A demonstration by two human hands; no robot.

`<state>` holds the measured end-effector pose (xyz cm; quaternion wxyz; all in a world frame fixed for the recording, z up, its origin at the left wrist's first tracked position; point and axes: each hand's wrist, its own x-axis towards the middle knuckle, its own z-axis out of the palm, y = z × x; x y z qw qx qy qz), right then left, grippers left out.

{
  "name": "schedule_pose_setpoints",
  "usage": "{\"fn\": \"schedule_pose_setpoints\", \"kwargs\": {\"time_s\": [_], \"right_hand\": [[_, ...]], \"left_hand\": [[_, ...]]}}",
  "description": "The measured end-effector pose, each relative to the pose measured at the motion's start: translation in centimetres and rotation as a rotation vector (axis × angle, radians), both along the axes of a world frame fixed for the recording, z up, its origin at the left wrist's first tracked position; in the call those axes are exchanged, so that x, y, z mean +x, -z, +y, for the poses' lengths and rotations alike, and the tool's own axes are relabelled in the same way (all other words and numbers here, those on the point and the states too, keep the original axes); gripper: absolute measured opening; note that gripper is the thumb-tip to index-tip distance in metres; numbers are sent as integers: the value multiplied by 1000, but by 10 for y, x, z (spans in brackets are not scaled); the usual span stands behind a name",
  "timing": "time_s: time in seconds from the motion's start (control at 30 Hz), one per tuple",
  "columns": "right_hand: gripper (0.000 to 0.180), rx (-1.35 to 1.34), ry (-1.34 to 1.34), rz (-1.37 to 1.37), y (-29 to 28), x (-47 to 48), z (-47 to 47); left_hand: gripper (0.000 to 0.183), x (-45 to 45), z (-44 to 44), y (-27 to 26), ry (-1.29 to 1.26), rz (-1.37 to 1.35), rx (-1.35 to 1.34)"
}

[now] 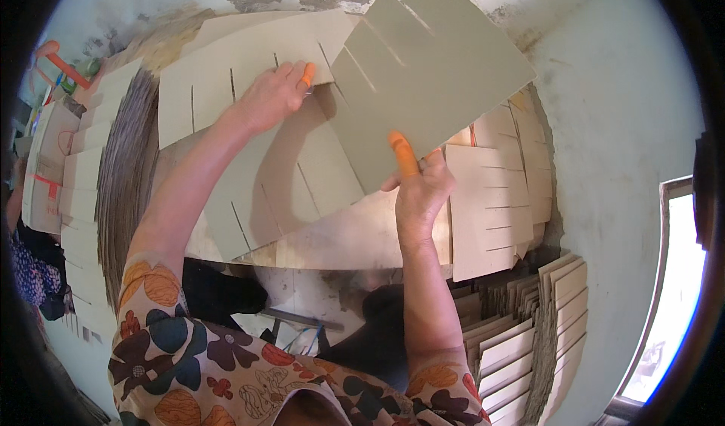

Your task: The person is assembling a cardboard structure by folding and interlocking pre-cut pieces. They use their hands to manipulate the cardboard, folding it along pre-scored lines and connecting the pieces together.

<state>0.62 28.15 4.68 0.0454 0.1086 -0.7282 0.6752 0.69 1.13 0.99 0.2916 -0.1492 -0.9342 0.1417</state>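
Note:
My right hand grips the near corner of a grey slotted cardboard sheet, which is raised and tilted. An orange finger cot covers its thumb, which presses on the face of the sheet. My left hand, with an orange cot on one finger, lies at the near edge of a beige slotted cardboard sheet. Its fingers are curled and the thumb is hidden, so its hold cannot be made out. Below it, another slotted sheet lies aslant on the wooden table, partly in shadow.
Tall stacks of slotted cardboard stand along the left. More slotted sheets lie at the right, and stacked bundles stand lower right by the wall. A cardboard box is far left, near part of another person.

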Motion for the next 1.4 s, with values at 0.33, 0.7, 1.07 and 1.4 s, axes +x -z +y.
{"fn": "schedule_pose_setpoints", "kwargs": {"time_s": [0.33, 0.7, 1.07, 1.4], "right_hand": [[20, 292, 25, 100, 3, 9, -5], [30, 322, 97, 216, 23, 6, -10], [37, 173, -35, 133, 32, 0, -8], [31, 163, 13, 262, 28, 3, -11]], "left_hand": [[47, 69, 83, -11, 131, -213, -56], [61, 32, 48, -12, -120, 15, 588], [17, -71, -51, 50, -397, -347, 205], [34, -42, -44, 27, -318, -175, 212]]}}
